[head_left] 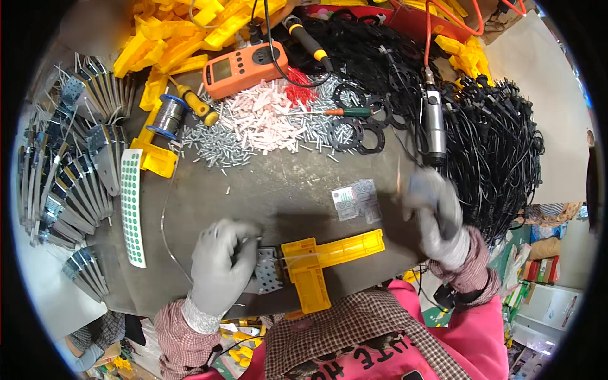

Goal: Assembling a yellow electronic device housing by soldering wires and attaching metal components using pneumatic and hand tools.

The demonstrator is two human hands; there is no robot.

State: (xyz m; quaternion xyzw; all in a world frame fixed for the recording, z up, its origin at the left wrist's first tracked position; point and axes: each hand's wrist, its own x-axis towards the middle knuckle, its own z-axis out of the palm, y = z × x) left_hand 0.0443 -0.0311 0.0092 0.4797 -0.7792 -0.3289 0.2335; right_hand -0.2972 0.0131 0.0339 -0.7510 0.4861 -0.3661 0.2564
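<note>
A yellow plastic T-shaped housing [307, 266] lies near the table's front edge, one arm reaching right. Against its left side is a grey metal plate with holes [268, 270]. My left hand [221, 259], in a grey glove, is just left of the plate. Its fingers are curled together near the thumb, and what they hold, if anything, is hidden. Over the right side of the table is my right hand [438, 215], gloved and smeared by motion. A bluish patch and a thin pinkish rod [398, 176] show by its fingers; the grip is unclear.
Clear plastic pieces with printing [356, 201] lie beyond the housing. Screws [221, 144], pale sleeves [263, 114], an orange multimeter [246, 68] and a solder spool [167, 116] sit behind. Black cables [491, 145] and a hanging electric screwdriver [434, 123] are right; metal-plate assemblies [69, 183], left.
</note>
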